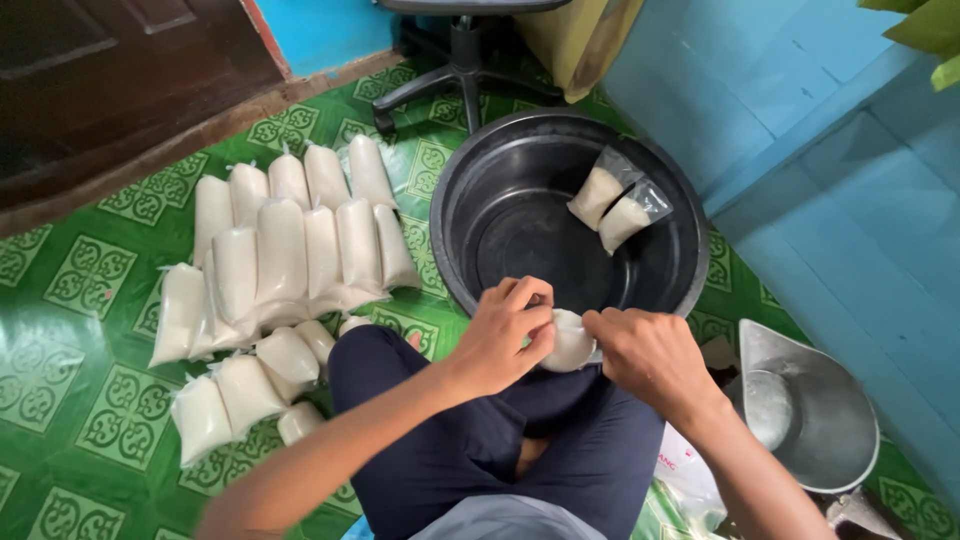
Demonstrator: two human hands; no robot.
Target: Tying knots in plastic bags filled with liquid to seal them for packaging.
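Observation:
My left hand and my right hand meet over my lap, both gripping a small clear plastic bag filled with white liquid at the near rim of a black round basin. Two partly filled clear bags lie inside the basin on its far right wall. Several filled white bags lie in rows on the green patterned floor to my left.
A metal scoop-shaped pan sits on the floor at my right. An office chair base stands behind the basin. A blue wall runs along the right, a dark wooden door at top left. My dark-trousered knees fill the bottom centre.

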